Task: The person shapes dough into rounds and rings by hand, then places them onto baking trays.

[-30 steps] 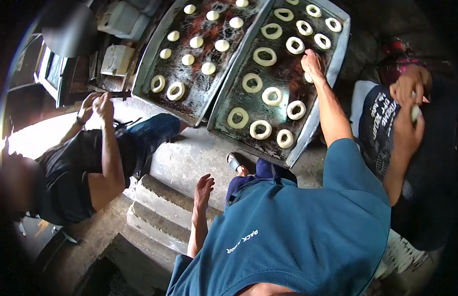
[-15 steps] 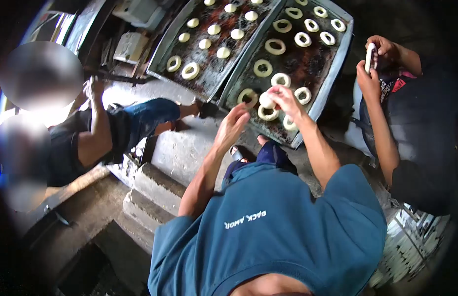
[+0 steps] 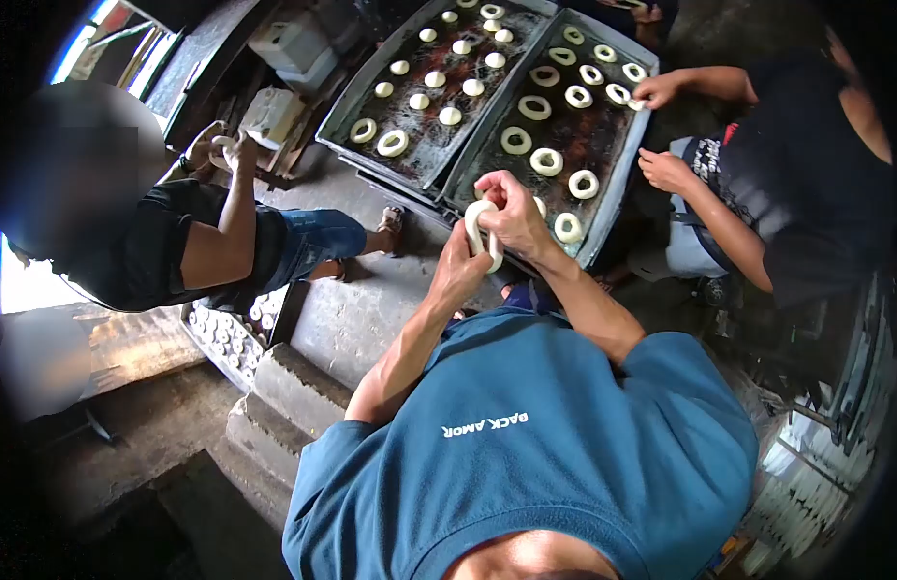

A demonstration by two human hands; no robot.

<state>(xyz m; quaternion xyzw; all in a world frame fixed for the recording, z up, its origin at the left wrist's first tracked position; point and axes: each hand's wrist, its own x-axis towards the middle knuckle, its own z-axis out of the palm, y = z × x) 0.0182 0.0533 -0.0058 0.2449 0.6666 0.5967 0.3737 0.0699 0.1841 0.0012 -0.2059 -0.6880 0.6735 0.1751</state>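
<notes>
Both of my hands hold one pale dough ring (image 3: 472, 228), pulled into a long oval, just off the near edge of the right baking tray (image 3: 615, 205). My left hand (image 3: 458, 269) is closed on its lower end. My right hand (image 3: 518, 220) grips its upper right side, with fingers curled through or around the ring; exactly how is hidden. Close beyond my hands on that tray lie a dough ring (image 3: 546, 161), another ring (image 3: 583, 185) and a third ring (image 3: 568, 228). Part of a dough piece (image 3: 540, 206) shows behind my right hand.
The left tray (image 3: 371, 168) carries several round dough balls and a few rings. At right, a co-worker's hand (image 3: 658, 90) touches a ring by the tray rim. Another co-worker (image 3: 226, 155) at left holds dough. Beside concrete steps (image 3: 298, 387) sits a container of rings (image 3: 221, 338).
My right hand held a dough ball over the tray; now both hands grip a stretched ring nearer my body. The right co-worker's ring has moved from their hands to the tray edge.
</notes>
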